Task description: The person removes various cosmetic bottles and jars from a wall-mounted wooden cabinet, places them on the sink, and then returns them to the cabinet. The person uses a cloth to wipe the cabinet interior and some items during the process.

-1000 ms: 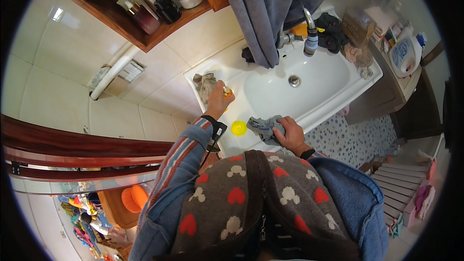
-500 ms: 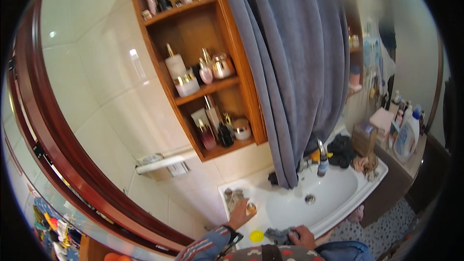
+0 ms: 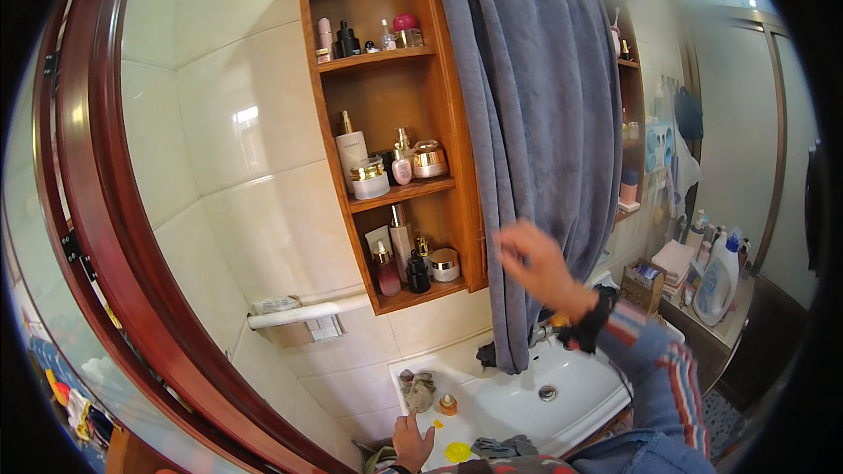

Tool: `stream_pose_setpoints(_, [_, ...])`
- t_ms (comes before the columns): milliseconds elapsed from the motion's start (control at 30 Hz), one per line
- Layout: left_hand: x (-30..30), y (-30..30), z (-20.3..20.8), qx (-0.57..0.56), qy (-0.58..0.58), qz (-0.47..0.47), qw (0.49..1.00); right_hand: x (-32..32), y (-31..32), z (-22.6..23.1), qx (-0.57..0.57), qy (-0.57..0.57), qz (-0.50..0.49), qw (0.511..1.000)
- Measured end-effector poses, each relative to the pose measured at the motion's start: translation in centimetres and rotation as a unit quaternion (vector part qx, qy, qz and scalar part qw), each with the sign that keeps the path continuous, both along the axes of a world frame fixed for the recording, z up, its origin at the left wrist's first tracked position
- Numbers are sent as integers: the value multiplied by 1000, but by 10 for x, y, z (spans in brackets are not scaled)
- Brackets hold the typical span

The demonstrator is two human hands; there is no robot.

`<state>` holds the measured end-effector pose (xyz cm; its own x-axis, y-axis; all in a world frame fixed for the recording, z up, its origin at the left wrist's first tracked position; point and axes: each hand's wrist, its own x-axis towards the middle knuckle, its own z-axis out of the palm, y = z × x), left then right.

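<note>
My right hand (image 3: 540,268) is raised in front of the grey curtain (image 3: 558,105), beside the wooden shelf unit (image 3: 467,211). Its fingers look bent but are smeared by motion, and I cannot make out anything in them. Low down, my left hand (image 3: 411,443) is at the left end of the white sink (image 3: 580,408), fingers loosely stretched and nothing seen in them. Just beyond it lies a crumpled grey-brown cloth (image 3: 419,392). A small amber jar (image 3: 449,405), a small yellow piece (image 3: 438,424), a round yellow lid (image 3: 457,452) and a dark grey cloth (image 3: 505,447) are to its right.
Jars and pump bottles fill the shelves, among them a white-and-gold jar (image 3: 370,180) and a dark red bottle (image 3: 385,269). A detergent bottle (image 3: 717,285) and a small box (image 3: 643,285) stand at the right. A dark red door frame (image 3: 97,167) borders the left.
My right hand has left the dark grey cloth at the sink's front and risen to the curtain. My left hand has drawn back from the amber jar. The view has tilted up.
</note>
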<state>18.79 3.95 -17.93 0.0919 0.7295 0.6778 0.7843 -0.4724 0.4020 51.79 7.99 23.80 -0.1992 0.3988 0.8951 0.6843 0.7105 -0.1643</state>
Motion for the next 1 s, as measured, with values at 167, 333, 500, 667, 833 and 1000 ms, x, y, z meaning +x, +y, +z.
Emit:
stream_pose_setpoints(167, [1,-4,-51,-35,-20,17,999,-43,50,177,132,18,34,991])
stream_pose_setpoints(333, [0,-6,-61,-22,-33,29,999,-64,99,282,124,32,-9,992])
stream_pose_setpoints(500, [-1,0,-55,-27,-42,15,999,-87,138,339,135,32,-125,982])
stream_pose_setpoints(667, [-2,2,-52,-38,-44,3,998,-104,151,367,117,23,-224,967])
stream_pose_setpoints(833, [-3,2,-52,-44,-43,-4,998,-117,159,378,94,13,-282,955])
stream_pose_setpoints(1000, [-6,-4,-53,-54,-36,-10,998,-112,170,373,29,-21,-265,964])
